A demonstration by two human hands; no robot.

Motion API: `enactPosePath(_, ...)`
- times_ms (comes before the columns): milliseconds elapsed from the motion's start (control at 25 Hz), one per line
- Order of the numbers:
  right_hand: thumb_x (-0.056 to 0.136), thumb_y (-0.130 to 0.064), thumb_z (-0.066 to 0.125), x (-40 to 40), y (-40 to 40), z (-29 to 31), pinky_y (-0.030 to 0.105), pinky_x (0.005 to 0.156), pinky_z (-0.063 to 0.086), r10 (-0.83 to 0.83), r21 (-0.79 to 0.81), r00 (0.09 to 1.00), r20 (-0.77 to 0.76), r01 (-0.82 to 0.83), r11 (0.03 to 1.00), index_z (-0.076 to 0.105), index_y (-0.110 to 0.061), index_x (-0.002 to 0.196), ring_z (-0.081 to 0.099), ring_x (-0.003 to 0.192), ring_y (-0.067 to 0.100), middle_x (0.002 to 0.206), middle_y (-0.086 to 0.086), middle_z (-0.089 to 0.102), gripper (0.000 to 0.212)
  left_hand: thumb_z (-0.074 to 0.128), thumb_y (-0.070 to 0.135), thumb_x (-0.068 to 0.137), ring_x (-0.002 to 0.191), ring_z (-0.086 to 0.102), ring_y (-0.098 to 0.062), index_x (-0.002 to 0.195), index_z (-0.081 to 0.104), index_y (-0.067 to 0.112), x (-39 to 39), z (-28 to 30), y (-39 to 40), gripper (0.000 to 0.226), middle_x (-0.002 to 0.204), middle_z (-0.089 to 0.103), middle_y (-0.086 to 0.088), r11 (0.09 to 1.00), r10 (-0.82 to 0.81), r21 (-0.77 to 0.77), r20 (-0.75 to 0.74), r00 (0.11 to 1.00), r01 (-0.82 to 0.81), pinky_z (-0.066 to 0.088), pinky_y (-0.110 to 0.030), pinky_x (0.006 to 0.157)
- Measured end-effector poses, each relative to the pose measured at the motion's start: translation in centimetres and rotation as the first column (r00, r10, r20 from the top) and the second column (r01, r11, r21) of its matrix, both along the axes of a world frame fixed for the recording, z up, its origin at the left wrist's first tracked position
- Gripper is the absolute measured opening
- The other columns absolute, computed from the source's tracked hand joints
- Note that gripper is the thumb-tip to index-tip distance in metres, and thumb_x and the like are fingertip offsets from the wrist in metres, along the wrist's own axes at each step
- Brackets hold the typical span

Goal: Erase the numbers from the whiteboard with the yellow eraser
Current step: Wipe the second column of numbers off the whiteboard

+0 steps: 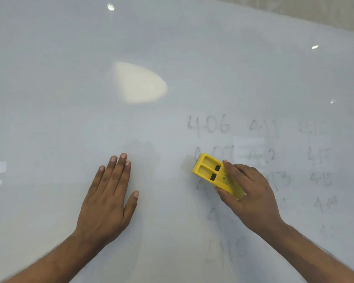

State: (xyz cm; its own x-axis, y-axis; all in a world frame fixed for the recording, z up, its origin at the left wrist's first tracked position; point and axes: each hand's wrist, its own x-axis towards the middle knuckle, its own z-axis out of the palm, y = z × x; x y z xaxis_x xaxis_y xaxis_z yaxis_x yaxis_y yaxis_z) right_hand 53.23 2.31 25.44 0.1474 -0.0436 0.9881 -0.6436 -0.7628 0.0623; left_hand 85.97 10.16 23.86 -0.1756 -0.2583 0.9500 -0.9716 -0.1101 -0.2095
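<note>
- One whiteboard (70, 78) fills nearly the whole view, seen from above and close; a broad pale glare patch (138, 83) and a few small light reflections lie on its upper half, and nothing solid rests on it apart from the hands and the tool.
- Three columns of grey numbers (208, 124) occupy the right half of the board. "406" and "411" in the top row are readable; the lower rows and the far-right column are faint, smeared or blurred, and some digits cannot be made out. Judged from this, erasing is under way but most figures remain.
- The left hand (108, 198) lies flat on a bare part of the board, palm down, fingers together and extended, thumb apart; it holds nothing and stands well apart from the writing.
- The right hand (251, 190) is clamped around the near end of the yellow eraser (209, 170), thumb on its lower edge, fingers over the top.
- The eraser lies on the board within the left column, just below "406" and over the second and third rows. Its long axis runs diagonally, the free end pointing up and to the left.
- The unerased figures lie above, below and to the right of the eraser; the right hand is the nearer, and nothing obstructs a sweep toward them.
</note>
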Motion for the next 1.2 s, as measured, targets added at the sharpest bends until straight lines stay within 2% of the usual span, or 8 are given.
enactPosePath(160,0.075,-0.036,0.070,-3.0,-1.9,4.2,0.038,0.077,0.049,0.002,0.007,1.000,0.026,-0.002,1.000,0.057,-0.019,0.131,0.053,0.096,0.016,0.109,-0.005,0.062,0.060,0.030,0.037,0.102,0.156,0.013,-0.024,0.158,0.020,0.003,-3.8,6.6,-2.1,0.067,0.168,0.017,-0.010,0.998,-0.005,-0.055,0.044,0.999,0.007,0.010,-0.040,0.127)
enactPosePath(320,0.073,-0.024,0.081,-5.1,-3.6,8.2,0.042,0.079,0.048,0.021,0.002,0.999,0.042,-0.021,1.000,0.058,-0.018,0.128,0.056,0.095,0.021,0.108,-0.004,0.062,0.060,0.029,0.035,0.102,0.156,0.011,-0.023,0.158,0.019,0.003,-7.2,11.2,-4.2,0.065,0.168,0.014,-0.010,0.995,-0.004,-0.098,0.059,0.998,0.009,0.008,-0.039,0.127)
enactPosePath(480,0.071,-0.022,0.076,-6.5,-5.1,11.8,0.031,0.083,0.039,0.040,-0.008,0.997,-0.062,-0.040,0.999,0.059,-0.019,0.126,0.056,0.094,0.020,0.107,-0.003,0.060,0.058,0.024,0.037,0.103,0.157,0.006,-0.020,0.159,0.016,0.005,-9.4,13.8,-6.0,0.065,0.169,0.010,-0.007,0.995,0.016,-0.100,0.066,0.998,-0.010,0.005,-0.036,0.128)
enactPosePath(560,0.070,-0.021,0.074,-6.9,-5.5,13.3,0.027,0.086,0.035,0.029,-0.027,0.991,-0.134,-0.033,0.999,0.059,-0.021,0.125,0.056,0.096,0.018,0.108,-0.005,0.060,0.057,0.021,0.038,0.102,0.157,0.004,-0.018,0.159,0.014,0.007,-9.8,14.4,-6.8,0.066,0.169,0.007,-0.005,0.996,0.015,-0.092,0.034,0.999,-0.011,0.002,-0.034,0.127)
enactPosePath(720,0.071,-0.013,0.076,-6.6,-6.0,16.4,0.035,0.089,0.042,0.059,-0.091,0.980,-0.192,-0.077,0.993,0.060,-0.018,0.126,0.058,0.099,0.020,0.112,-0.001,0.063,0.057,0.020,0.039,0.102,0.157,0.005,-0.018,0.159,0.015,0.006,-9.6,14.5,-7.8,0.066,0.169,0.007,-0.005,0.993,0.059,-0.103,0.029,0.998,-0.055,0.004,-0.035,0.128)
enactPosePath(920,0.074,-0.017,0.075,-4.4,-6.8,19.4,0.039,0.091,0.041,0.075,-0.136,0.974,-0.212,-0.105,0.985,0.057,-0.017,0.131,0.055,0.102,0.025,0.114,0.004,0.062,0.060,0.021,0.039,0.103,0.156,0.008,-0.018,0.159,0.018,0.005,-9.6,14.3,-7.8,0.065,0.169,0.010,-0.005,0.991,0.089,-0.107,0.040,0.995,-0.084,0.006,-0.036,0.127)
enactPosePath(1080,0.067,-0.022,0.074,-3.8,-8.1,17.6,0.034,0.087,0.038,0.157,-0.117,0.962,-0.224,-0.187,0.975,0.061,-0.017,0.126,0.054,0.097,0.022,0.109,0.002,0.061,0.060,0.022,0.039,0.103,0.156,0.008,-0.017,0.159,0.018,0.006,-9.5,14.0,-7.9,0.065,0.169,0.010,-0.004,0.988,0.103,-0.116,0.028,0.994,-0.099,0.006,-0.035,0.127)
enactPosePath(1200,0.066,-0.027,0.070,-4.6,-9.1,15.5,0.032,0.085,0.038,0.157,-0.145,0.943,-0.294,-0.206,0.968,0.061,-0.019,0.124,0.053,0.095,0.017,0.108,-0.002,0.060,0.060,0.022,0.039,0.103,0.156,0.008,-0.016,0.159,0.018,0.007,-9.6,14.0,-8.0,0.064,0.169,0.010,-0.003,0.987,0.108,-0.121,0.028,0.994,-0.104,0.005,-0.034,0.127)
